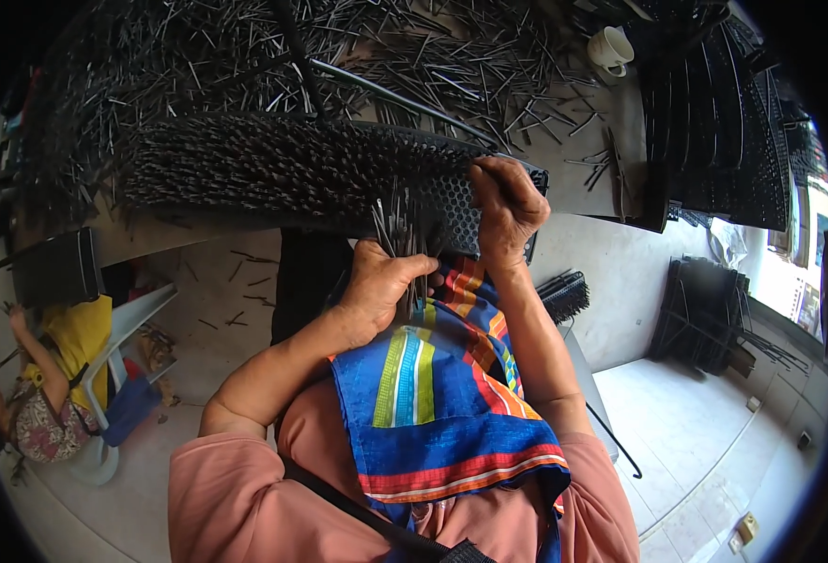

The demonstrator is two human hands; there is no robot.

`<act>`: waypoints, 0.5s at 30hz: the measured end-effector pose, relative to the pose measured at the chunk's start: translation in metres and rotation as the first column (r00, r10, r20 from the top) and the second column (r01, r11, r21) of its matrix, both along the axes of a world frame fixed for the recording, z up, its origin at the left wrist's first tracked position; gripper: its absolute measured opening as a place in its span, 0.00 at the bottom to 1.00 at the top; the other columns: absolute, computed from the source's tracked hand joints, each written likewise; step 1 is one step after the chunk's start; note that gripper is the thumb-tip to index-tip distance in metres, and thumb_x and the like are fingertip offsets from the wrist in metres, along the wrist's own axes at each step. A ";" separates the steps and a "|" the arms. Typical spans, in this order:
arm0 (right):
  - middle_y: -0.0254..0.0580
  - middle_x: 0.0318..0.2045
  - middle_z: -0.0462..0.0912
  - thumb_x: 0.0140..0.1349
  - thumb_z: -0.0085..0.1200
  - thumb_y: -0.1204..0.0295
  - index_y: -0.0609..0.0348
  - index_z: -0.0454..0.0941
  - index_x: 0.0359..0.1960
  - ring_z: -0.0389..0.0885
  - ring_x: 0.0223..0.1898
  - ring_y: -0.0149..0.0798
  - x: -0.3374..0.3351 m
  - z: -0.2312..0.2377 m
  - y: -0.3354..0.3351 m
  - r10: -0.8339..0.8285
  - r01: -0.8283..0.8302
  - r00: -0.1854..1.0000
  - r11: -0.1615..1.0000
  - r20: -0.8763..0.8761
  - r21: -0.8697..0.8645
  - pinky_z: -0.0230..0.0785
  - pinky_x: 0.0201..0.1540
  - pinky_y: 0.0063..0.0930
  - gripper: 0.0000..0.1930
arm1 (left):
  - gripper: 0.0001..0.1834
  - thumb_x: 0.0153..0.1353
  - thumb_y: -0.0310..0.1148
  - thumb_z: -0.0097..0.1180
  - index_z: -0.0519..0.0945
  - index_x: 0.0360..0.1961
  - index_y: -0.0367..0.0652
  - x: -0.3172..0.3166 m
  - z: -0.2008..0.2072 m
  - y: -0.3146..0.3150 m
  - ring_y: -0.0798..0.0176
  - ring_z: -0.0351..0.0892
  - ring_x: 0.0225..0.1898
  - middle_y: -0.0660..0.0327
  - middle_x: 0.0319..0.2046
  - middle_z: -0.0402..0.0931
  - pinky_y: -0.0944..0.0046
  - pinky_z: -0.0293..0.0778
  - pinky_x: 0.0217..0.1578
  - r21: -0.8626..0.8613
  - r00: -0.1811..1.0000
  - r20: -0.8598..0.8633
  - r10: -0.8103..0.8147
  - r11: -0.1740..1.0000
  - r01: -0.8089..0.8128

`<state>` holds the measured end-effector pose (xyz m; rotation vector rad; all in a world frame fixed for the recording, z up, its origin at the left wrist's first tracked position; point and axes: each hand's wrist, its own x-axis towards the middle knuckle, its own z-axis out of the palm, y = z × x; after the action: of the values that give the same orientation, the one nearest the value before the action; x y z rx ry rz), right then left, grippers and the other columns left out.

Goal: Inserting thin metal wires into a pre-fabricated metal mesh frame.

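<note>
A long black perforated panel lies across in front of me. Short dark strips stand densely over most of it, and bare holes show towards its right end. My left hand is closed round a bundle of thin dark strips, their ends pointing up at the panel's near edge. Over the right end of the panel, my right hand is closed with its fingers pressed together. Whatever lies between those fingers, if anything, is hidden. A striped blue, red and orange cloth covers my lap.
Loose dark strips are heaped on the table beyond the panel, with a thin rod across them. A white mug stands at the far right, beside stacked black perforated panels. Another person sits at the left.
</note>
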<state>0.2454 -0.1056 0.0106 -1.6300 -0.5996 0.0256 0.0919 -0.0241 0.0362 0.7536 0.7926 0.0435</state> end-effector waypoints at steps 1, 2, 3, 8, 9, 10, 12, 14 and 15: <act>0.31 0.28 0.80 0.54 0.59 0.85 0.65 0.82 0.32 0.71 0.21 0.20 0.000 0.002 0.001 0.002 -0.002 1.000 1.000 0.001 0.000 0.61 0.23 0.13 0.05 | 0.04 0.52 0.20 0.60 0.81 0.30 0.33 0.000 0.002 0.001 0.62 0.83 0.23 0.57 0.24 0.81 0.67 0.78 0.21 -0.010 1.000 0.004 0.013 1.000 -0.013; 0.30 0.27 0.80 0.54 0.60 0.85 0.65 0.82 0.32 0.71 0.21 0.19 0.000 0.003 0.002 -0.008 0.008 1.000 1.000 0.015 0.002 0.61 0.23 0.13 0.05 | 0.04 0.52 0.20 0.60 0.81 0.30 0.33 0.000 0.002 0.001 0.62 0.83 0.23 0.57 0.24 0.81 0.67 0.78 0.21 -0.010 1.000 0.004 0.015 1.000 -0.015; 0.30 0.26 0.79 0.55 0.60 0.84 0.65 0.83 0.32 0.71 0.21 0.19 0.000 0.003 0.004 -0.018 0.018 0.999 1.000 0.029 0.005 0.61 0.23 0.12 0.05 | 0.03 0.52 0.20 0.61 0.81 0.29 0.33 0.000 0.002 0.002 0.62 0.83 0.23 0.57 0.24 0.81 0.67 0.77 0.21 -0.039 1.000 -0.014 0.013 0.999 -0.014; 0.28 0.25 0.79 0.55 0.61 0.83 0.64 0.84 0.33 0.71 0.22 0.18 0.002 0.005 0.003 -0.039 0.039 0.999 0.999 -0.027 0.003 0.61 0.23 0.12 0.05 | 0.02 0.52 0.21 0.60 0.82 0.28 0.34 0.002 0.001 0.002 0.62 0.83 0.22 0.57 0.23 0.81 0.67 0.76 0.21 -0.054 0.999 -0.047 0.005 0.999 -0.008; 0.28 0.25 0.79 0.54 0.61 0.83 0.64 0.84 0.33 0.71 0.22 0.18 0.002 0.006 0.003 -0.041 0.041 0.998 0.999 -0.042 0.011 0.60 0.23 0.12 0.05 | 0.02 0.53 0.21 0.60 0.82 0.28 0.34 0.002 -0.001 0.001 0.62 0.82 0.22 0.57 0.23 0.81 0.67 0.76 0.21 -0.040 0.999 -0.044 0.004 0.999 -0.006; 0.28 0.25 0.79 0.54 0.61 0.83 0.64 0.84 0.33 0.71 0.22 0.18 0.001 0.005 0.003 -0.039 0.040 0.998 0.999 -0.042 0.012 0.60 0.23 0.12 0.05 | 0.02 0.53 0.21 0.59 0.82 0.28 0.34 0.002 -0.002 0.001 0.63 0.82 0.22 0.57 0.22 0.81 0.67 0.76 0.21 -0.027 0.999 -0.042 0.003 1.000 -0.004; 0.27 0.25 0.80 0.54 0.61 0.83 0.64 0.84 0.33 0.71 0.22 0.18 0.001 0.001 0.002 -0.063 0.063 0.996 0.998 -0.064 -0.004 0.60 0.23 0.11 0.05 | 0.02 0.53 0.21 0.59 0.82 0.27 0.34 0.002 0.000 0.001 0.63 0.82 0.22 0.57 0.22 0.81 0.67 0.75 0.21 -0.029 0.999 -0.049 0.007 1.000 -0.008; 0.27 0.25 0.80 0.54 0.62 0.83 0.64 0.84 0.33 0.71 0.22 0.18 0.001 0.003 0.005 -0.051 0.051 0.998 0.999 -0.021 -0.004 0.61 0.24 0.11 0.05 | 0.02 0.53 0.21 0.59 0.81 0.27 0.34 0.002 0.000 0.001 0.63 0.81 0.22 0.57 0.22 0.81 0.67 0.75 0.21 -0.031 0.998 -0.057 0.012 0.999 -0.014; 0.27 0.25 0.80 0.54 0.62 0.84 0.64 0.84 0.33 0.71 0.22 0.19 0.001 0.004 0.006 -0.041 0.041 0.999 0.999 0.022 -0.004 0.61 0.24 0.11 0.05 | 0.02 0.53 0.21 0.58 0.81 0.26 0.33 0.002 0.000 0.000 0.63 0.81 0.22 0.57 0.22 0.80 0.67 0.75 0.21 -0.033 0.998 -0.065 0.021 0.999 -0.023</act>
<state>0.2464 -0.1000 0.0148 -1.6489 -0.5829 -0.0213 0.0942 -0.0238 0.0357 0.7177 0.8608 0.0257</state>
